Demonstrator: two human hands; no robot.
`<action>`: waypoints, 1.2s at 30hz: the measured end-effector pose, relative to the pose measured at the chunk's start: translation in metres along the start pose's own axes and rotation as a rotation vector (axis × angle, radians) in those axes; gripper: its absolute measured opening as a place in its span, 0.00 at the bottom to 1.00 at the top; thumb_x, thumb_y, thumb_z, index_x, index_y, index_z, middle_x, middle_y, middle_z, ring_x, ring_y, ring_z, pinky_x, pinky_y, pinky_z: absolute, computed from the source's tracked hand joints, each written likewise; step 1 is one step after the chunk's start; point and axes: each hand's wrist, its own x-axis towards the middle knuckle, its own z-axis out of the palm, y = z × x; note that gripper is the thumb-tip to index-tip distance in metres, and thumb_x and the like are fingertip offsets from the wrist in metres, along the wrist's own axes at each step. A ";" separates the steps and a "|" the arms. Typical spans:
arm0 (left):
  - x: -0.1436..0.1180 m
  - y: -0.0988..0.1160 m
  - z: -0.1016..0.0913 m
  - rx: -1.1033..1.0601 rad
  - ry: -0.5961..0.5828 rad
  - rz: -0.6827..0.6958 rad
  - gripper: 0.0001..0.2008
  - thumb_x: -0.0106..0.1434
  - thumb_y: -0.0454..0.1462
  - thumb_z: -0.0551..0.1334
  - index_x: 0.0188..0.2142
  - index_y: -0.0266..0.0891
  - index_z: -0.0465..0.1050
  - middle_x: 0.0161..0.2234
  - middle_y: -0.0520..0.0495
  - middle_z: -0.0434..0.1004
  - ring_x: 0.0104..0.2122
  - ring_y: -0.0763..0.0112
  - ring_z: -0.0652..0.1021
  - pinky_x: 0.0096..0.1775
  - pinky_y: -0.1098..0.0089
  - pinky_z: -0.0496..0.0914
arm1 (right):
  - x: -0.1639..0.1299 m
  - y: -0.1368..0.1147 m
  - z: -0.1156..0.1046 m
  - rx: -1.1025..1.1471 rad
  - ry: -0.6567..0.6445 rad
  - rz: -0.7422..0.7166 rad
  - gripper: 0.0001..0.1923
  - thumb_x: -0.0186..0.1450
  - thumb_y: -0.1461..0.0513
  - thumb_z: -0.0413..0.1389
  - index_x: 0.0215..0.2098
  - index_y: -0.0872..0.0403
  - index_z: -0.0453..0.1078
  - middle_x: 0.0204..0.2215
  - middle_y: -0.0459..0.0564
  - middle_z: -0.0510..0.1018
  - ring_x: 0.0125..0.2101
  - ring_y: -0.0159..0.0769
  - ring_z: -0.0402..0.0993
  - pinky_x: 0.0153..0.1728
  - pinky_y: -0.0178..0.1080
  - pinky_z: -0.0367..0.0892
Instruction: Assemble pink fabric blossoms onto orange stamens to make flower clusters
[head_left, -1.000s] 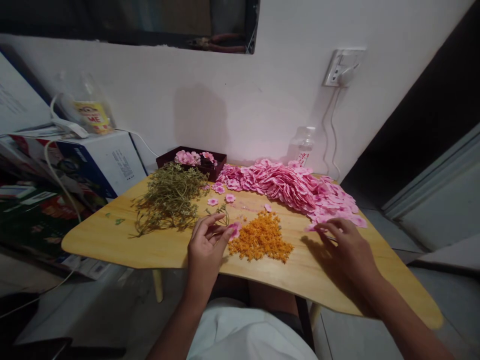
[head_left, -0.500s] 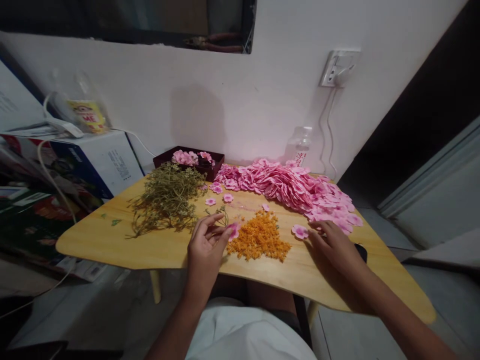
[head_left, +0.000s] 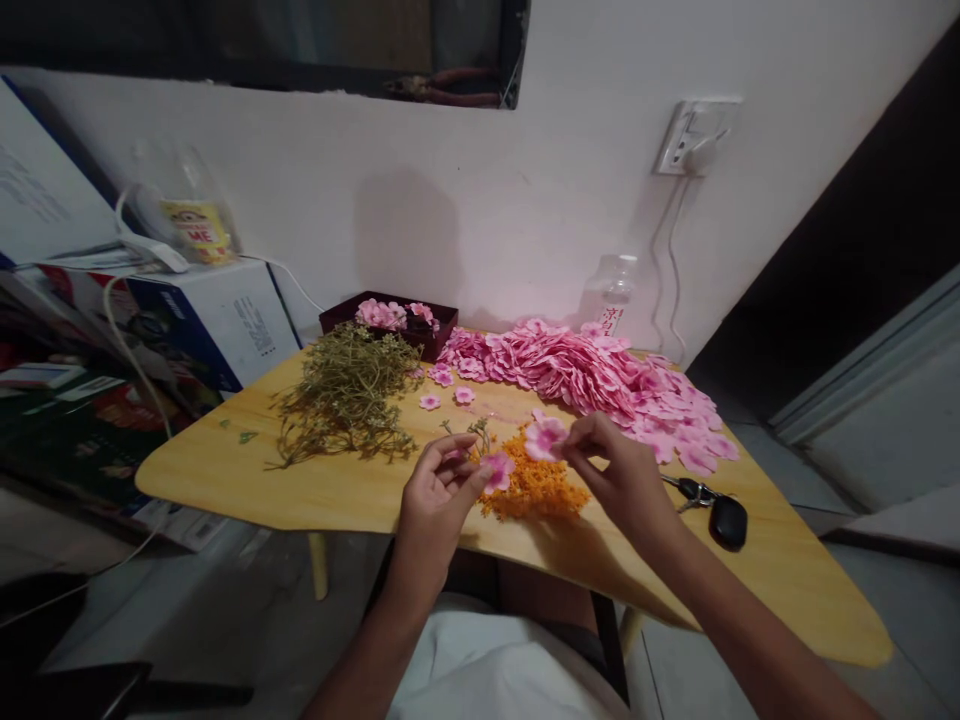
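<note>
Right hand (head_left: 609, 462) shifted left toward orange blossoms (head_left: 559, 493), pinching pink flower (head_left: 545, 437), left hand (head_left: 441, 492) gripping second bloom (head_left: 498, 472)

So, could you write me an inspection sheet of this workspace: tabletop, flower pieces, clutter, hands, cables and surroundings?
Surface: wooden table, light-coloured, bare at its left end.
Job's things: heap of pink petals at the back; orange pile in front; bundle of green stems at left; dark tray holding pink blossoms.
Clutter: keys with black fob; clear bottle behind the heap.
Hands: left hand pinches a pink flower; right hand, a second flower.
Cables: white cable hanging from wall socket.
Surroundings: boxes at left; pliers on ledge.
</note>
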 end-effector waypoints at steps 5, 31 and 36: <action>-0.003 0.006 -0.001 -0.027 0.008 -0.014 0.20 0.47 0.37 0.69 0.40 0.37 0.70 0.37 0.48 0.73 0.33 0.76 0.73 0.38 0.75 0.70 | -0.002 -0.025 0.016 -0.072 -0.120 -0.202 0.06 0.65 0.64 0.50 0.37 0.51 0.68 0.34 0.50 0.78 0.34 0.37 0.75 0.36 0.39 0.68; -0.005 0.012 -0.004 -0.048 -0.088 -0.106 0.23 0.48 0.37 0.69 0.44 0.38 0.70 0.37 0.47 0.73 0.35 0.74 0.74 0.39 0.75 0.70 | -0.012 -0.022 0.048 0.639 -0.067 0.181 0.12 0.58 0.56 0.61 0.28 0.52 0.65 0.25 0.45 0.72 0.27 0.33 0.70 0.30 0.36 0.66; -0.004 0.012 -0.005 -0.037 -0.073 -0.080 0.22 0.48 0.37 0.69 0.43 0.37 0.70 0.36 0.48 0.72 0.32 0.75 0.74 0.36 0.75 0.71 | -0.012 -0.023 0.048 0.637 -0.058 0.179 0.10 0.58 0.56 0.61 0.29 0.53 0.66 0.25 0.45 0.72 0.28 0.32 0.70 0.31 0.35 0.65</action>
